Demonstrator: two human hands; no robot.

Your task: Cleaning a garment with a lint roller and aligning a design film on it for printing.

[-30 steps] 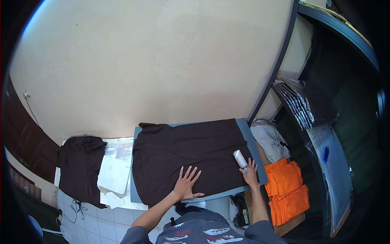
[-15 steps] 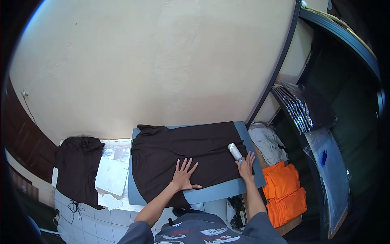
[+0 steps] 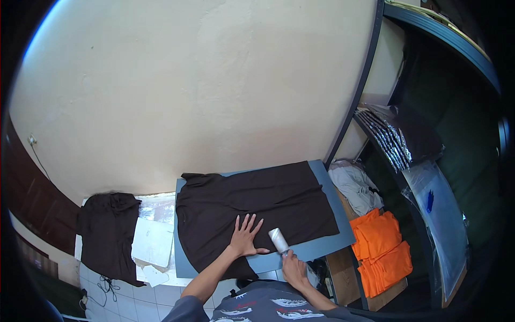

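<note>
A dark brown T-shirt (image 3: 268, 198) lies spread on a blue-grey board, its sleeves toward the left. My left hand (image 3: 245, 237) presses flat on the shirt near its front edge, fingers spread. In my right hand (image 3: 294, 270) is the handle of a lint roller, held at the board's front edge. The white roller head (image 3: 278, 240) points up and away to the left, over the shirt's near edge; whether it touches the cloth I cannot tell.
More dark clothing (image 3: 107, 231) lies at the left, beside a white card (image 3: 152, 241). Folded orange garments (image 3: 380, 252) and a grey cloth (image 3: 354, 185) sit right of the board (image 3: 316, 248). A shelf holds bagged dark garments (image 3: 407, 134), clear plastic sleeves (image 3: 442, 214) and a blue pen (image 3: 430, 200).
My right hand has brought the lint roller from the shirt's right end leftward and nearer to me. My left hand stays flat on the shirt. The view has shifted slightly.
</note>
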